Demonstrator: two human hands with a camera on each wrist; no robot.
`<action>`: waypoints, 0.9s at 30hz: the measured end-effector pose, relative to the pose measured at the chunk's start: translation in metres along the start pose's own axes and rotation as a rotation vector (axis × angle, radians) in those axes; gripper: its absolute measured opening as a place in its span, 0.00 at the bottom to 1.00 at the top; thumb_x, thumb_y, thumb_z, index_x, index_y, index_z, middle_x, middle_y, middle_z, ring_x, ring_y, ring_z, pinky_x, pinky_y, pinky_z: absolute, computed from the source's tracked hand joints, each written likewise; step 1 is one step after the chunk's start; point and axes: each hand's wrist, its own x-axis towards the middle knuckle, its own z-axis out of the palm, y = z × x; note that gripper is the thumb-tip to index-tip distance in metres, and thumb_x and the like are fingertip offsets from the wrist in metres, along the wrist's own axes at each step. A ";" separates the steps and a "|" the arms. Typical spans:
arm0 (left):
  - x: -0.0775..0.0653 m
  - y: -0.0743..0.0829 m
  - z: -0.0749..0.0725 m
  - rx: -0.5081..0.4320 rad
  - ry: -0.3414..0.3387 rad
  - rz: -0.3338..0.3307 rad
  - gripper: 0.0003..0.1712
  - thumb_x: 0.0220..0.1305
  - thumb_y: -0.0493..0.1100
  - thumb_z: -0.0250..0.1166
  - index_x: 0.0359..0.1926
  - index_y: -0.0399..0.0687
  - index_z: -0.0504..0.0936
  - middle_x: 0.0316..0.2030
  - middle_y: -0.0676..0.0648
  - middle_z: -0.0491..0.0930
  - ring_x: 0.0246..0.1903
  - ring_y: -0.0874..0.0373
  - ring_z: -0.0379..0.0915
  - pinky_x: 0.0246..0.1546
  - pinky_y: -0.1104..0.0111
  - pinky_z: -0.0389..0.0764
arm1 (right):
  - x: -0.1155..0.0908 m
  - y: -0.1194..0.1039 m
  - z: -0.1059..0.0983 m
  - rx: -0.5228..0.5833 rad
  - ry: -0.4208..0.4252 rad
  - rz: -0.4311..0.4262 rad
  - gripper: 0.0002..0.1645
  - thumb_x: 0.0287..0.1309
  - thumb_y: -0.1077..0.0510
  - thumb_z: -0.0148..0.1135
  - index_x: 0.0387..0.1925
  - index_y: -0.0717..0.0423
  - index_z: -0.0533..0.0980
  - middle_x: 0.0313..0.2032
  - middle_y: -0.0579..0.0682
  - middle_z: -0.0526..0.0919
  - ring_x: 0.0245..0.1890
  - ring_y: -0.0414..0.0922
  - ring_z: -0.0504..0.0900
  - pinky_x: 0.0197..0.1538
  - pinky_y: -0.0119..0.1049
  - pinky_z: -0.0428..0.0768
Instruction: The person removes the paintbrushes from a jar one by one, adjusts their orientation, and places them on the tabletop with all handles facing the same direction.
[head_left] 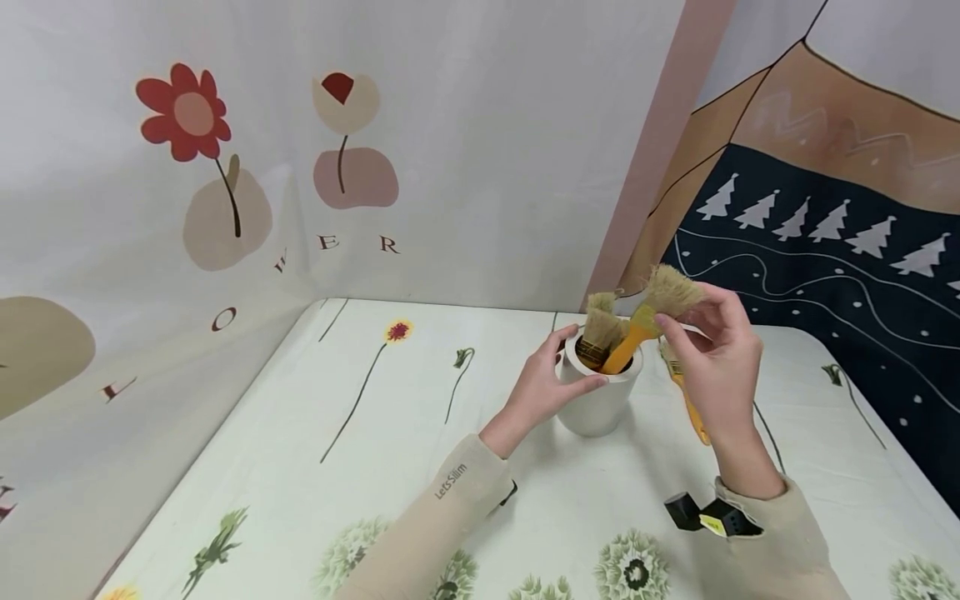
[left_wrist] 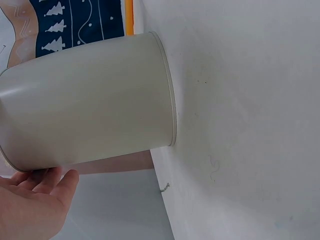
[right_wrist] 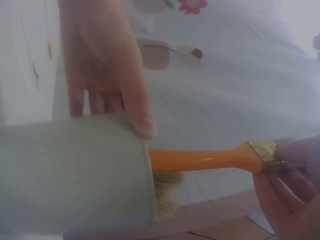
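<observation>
Brush [head_left: 636,335] is handle-down, partly inside the white pot [head_left: 597,407]; your right hand [head_left: 716,354] pinches its metal band, probably good place; your left hand [head_left: 542,382] grips the pot; brush should be light, stiff-handled

We're seeing white pot [head_left: 595,408]; orange-handled brush [head_left: 635,333] in pot; navy tree-printed cloth [head_left: 832,287] beyond pot; white flower-patterned tablecloth [head_left: 405,483] under pot.

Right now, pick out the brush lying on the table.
The orange-handled brush right of the white container; the others reach into it, one pinched by the right hand.
</observation>
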 end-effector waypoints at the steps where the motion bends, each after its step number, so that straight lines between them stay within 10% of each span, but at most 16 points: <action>1: 0.000 0.000 0.000 0.000 0.001 0.001 0.49 0.58 0.53 0.74 0.75 0.50 0.60 0.74 0.50 0.63 0.73 0.51 0.61 0.72 0.54 0.69 | 0.001 -0.001 -0.001 0.002 0.007 -0.011 0.26 0.59 0.69 0.67 0.59 0.62 0.73 0.44 0.24 0.81 0.42 0.28 0.83 0.45 0.15 0.81; 16: -0.002 0.002 0.000 0.008 0.007 0.000 0.49 0.58 0.54 0.74 0.75 0.51 0.60 0.74 0.51 0.63 0.73 0.52 0.62 0.72 0.59 0.70 | 0.012 -0.005 -0.018 0.013 0.097 -0.054 0.34 0.57 0.71 0.66 0.65 0.58 0.69 0.41 0.24 0.84 0.38 0.28 0.83 0.46 0.15 0.80; 27: -0.001 0.001 0.000 0.011 0.018 0.005 0.49 0.58 0.54 0.74 0.75 0.51 0.60 0.74 0.49 0.64 0.72 0.50 0.63 0.72 0.57 0.70 | 0.016 -0.001 -0.028 -0.007 0.160 -0.050 0.21 0.58 0.70 0.67 0.54 0.64 0.78 0.43 0.28 0.85 0.41 0.28 0.85 0.48 0.15 0.80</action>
